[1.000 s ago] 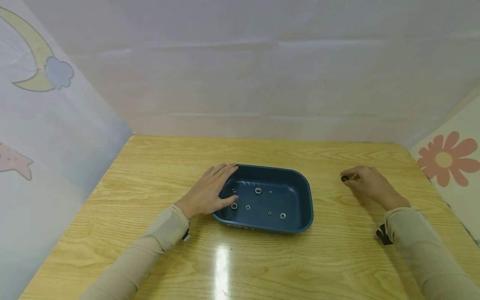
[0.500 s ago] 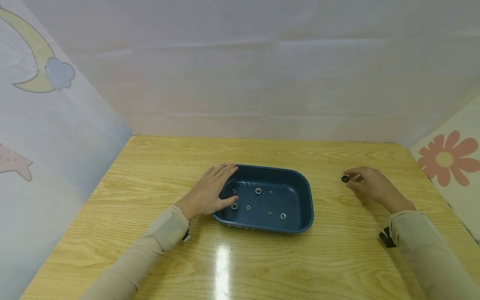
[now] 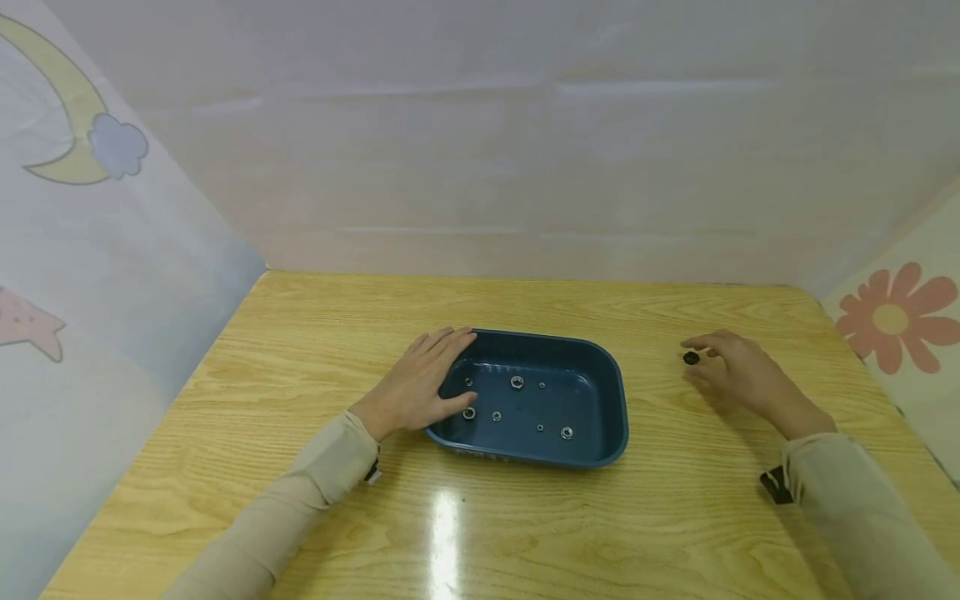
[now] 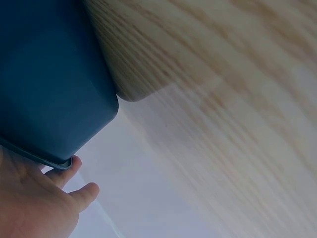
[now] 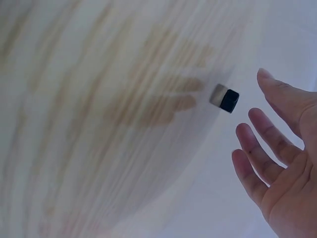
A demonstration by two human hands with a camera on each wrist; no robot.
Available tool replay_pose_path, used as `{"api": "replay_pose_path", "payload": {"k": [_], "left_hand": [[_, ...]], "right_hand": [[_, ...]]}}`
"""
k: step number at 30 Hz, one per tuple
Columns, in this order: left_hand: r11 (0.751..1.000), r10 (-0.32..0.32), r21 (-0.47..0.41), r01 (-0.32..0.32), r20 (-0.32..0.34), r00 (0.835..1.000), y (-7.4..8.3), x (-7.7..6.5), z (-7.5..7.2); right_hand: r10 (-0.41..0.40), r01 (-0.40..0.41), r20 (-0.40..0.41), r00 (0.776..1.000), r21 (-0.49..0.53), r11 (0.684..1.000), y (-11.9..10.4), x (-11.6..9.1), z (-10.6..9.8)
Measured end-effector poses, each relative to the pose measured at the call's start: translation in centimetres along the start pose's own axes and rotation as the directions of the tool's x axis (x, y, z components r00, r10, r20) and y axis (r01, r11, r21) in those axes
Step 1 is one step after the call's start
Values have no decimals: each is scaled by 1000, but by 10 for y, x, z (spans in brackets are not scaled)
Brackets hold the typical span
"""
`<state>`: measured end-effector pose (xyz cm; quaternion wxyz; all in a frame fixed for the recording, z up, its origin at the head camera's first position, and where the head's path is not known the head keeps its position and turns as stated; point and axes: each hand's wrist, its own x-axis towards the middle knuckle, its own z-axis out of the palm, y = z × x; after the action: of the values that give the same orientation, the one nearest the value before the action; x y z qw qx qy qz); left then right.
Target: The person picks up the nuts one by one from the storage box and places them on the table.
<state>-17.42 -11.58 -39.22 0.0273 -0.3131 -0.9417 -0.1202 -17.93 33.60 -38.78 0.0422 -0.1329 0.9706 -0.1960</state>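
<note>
Far out to the left of the left hand (image 3: 416,383), a pale printed wall (image 3: 172,242) shows a yellow moon (image 3: 78,117) and a blue cloud (image 3: 118,146). That hand rests on the near-left corner and left rim of a blue tray (image 3: 517,452), fingers stretched out, thumb spread apart over the inside. Just right of the thumb and beyond, seven silver nuts (image 3: 517,382) of differing size lie scattered on the tray floor. The tray stands between the two hands, its raised wall on that side. Past it, the black nut (image 3: 691,357) sits on the wooden table (image 3: 675,517), just beside the right hand (image 3: 750,383), whose thumb and fingers are parted, holding nothing. Farther right is a pink flower print (image 3: 890,318).

The left hand covers part of the rim; whether its thumb touches the nearest silver nut cannot be told. Both sleeves (image 3: 300,492) run out of frame, and the black nut's hole is hard to make out.
</note>
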Motion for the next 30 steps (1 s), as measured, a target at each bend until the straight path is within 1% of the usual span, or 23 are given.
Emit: {"api": "replay_pose_path", "payload": {"k": [4,7,11,17,21,30], "left_hand": [[1000,1,-2,-1,-1,1000,0,0,0],[1000,0,-2,0,1,1000,0,0,0],[1000,-1,-1,1,5,1000,0,1,0],[1000,0,0,0,3,1000,0,0,0],[1000,3,1,-3,-3,1000,0,0,0],[1000,-1,-4,1,-3,1000,0,1,0]], "right_hand": [[-37,37,-39,999,-19,999,-6,-1,1],[-47,46,-50,998,-20,999,-11,-3,1],[-80,77,-77,994,-37,996,-19,-4,2],[-155,145,-124,980,-84,986,-34,-5,3],[-205,193,-138,969,-97,976,-46,-5,4],[-287,267,-185,940,-126,956,-71,-4,8]]}}
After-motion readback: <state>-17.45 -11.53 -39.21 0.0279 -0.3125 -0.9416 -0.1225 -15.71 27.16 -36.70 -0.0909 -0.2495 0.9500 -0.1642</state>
